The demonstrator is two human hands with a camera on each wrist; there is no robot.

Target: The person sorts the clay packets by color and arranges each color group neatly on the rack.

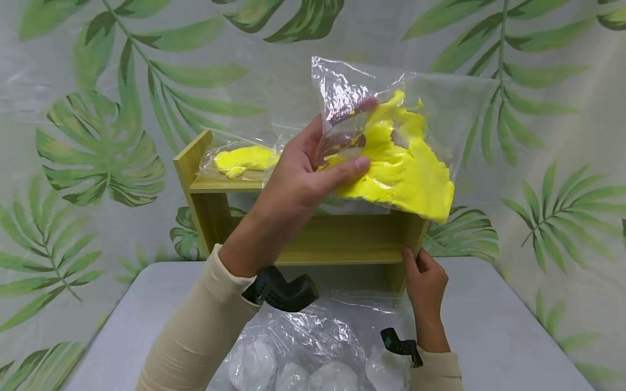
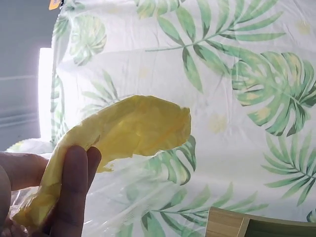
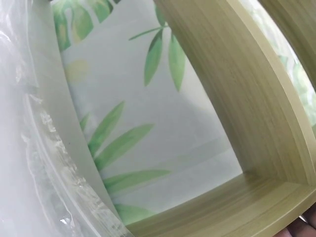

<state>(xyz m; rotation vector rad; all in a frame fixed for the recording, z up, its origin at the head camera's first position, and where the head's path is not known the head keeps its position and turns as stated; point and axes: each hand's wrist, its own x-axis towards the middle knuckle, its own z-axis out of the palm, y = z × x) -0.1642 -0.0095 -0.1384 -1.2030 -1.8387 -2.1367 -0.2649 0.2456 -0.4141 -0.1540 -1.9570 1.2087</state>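
My left hand (image 1: 305, 176) holds up a clear plastic bag with a flattened yellow lump (image 1: 411, 176), which looks like soft modelling clay. The thumb lies on the front of the bag and the fingers are behind it. In the left wrist view the yellow lump (image 2: 140, 126) bends over beyond the fingers (image 2: 74, 173). Lower down, my right hand (image 1: 426, 282) grips the right side of a small wooden shelf (image 1: 337, 233). Only fingertips (image 3: 301, 227) show at the corner of the right wrist view, by the shelf's edge.
A second bag with a yellow lump (image 1: 244, 159) lies on the shelf's top board, at the left. In front of the shelf, a large clear bag (image 1: 313, 336) with several white lumps lies on the white table (image 1: 494, 326). A leaf-patterned cloth (image 1: 548, 233) hangs behind.
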